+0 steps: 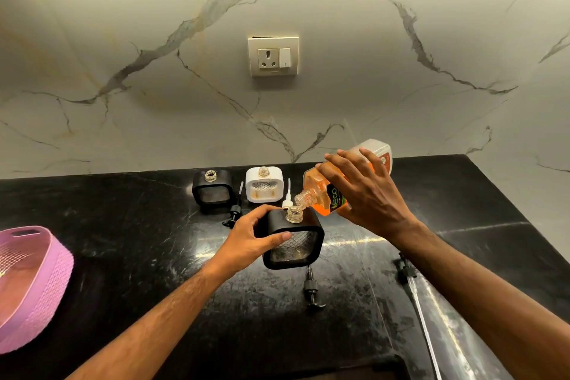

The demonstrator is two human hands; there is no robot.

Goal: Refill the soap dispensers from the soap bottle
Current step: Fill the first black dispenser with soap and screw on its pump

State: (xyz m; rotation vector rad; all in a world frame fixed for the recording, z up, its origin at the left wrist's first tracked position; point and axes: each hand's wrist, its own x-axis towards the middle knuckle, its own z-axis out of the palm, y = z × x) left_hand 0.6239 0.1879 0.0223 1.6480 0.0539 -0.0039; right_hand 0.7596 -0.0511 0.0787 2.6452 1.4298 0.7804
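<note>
Dispensers: three on the black counter (123, 225), all uncapped; a black dispenser (212, 191) and a white dispenser (264, 184) at the back, and a nearer black dispenser (294, 241) in front.
Soap bottle: one, the orange soap bottle (333, 191), tipped steeply, its open mouth just above the nearer dispenser's neck.
Pumps: four lying loose; a black pump (233, 213), a white pump (287, 197), another black pump (313, 290), and a long-tubed pump (407, 274) at the right.
Left hand (249, 241): fingers and thumb wrapped round the nearer dispenser's left side.
Right hand (367, 191): fingers spread over the bottle, gripping it from above.
Other: one pink basket (46, 287) at the left; one wall socket (273, 56).
</note>
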